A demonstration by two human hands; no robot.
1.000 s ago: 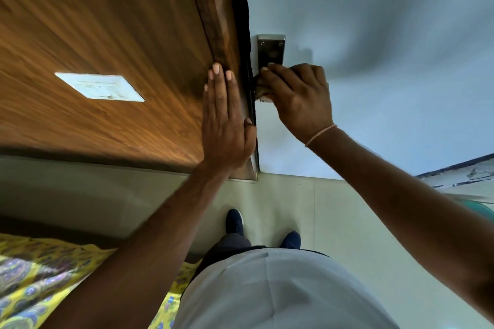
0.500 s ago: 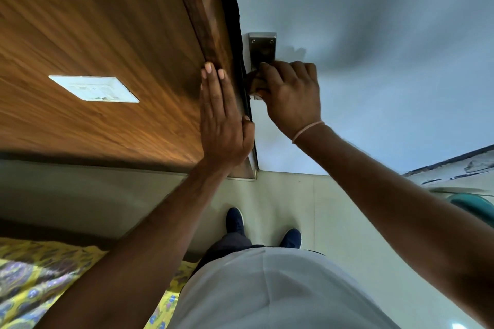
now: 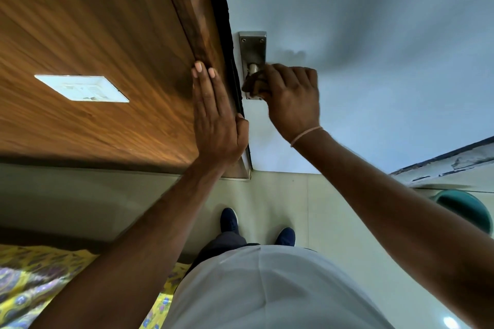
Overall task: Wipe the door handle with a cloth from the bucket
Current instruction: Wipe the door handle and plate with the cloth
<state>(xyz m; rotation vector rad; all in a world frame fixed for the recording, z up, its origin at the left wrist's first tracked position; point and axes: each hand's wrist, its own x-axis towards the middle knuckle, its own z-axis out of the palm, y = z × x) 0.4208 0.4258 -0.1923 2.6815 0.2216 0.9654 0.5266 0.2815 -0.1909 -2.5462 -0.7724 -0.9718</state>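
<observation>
A metal handle plate (image 3: 251, 45) with screws is fixed on the pale door (image 3: 347, 35). My right hand (image 3: 291, 99) is closed around a dark cloth (image 3: 252, 83) and presses it onto the handle, whose metal neck (image 3: 252, 68) shows just above my fingers. The lever itself is hidden under the cloth and hand. My left hand (image 3: 216, 115) lies flat, fingers together, against the brown wooden frame (image 3: 197, 21) beside the door's edge, holding nothing.
A white switch plate (image 3: 80, 88) sits on the wood-panelled wall (image 3: 80, 21) at left. A teal bucket (image 3: 465, 208) stands on the tiled floor at the right edge. Yellow patterned fabric (image 3: 32, 283) lies at bottom left. My shoes (image 3: 230, 219) are below the door.
My right hand with the cloth has slid lower on the handle, uncovering more of the plate and the neck. My left hand stays flat on the frame.
</observation>
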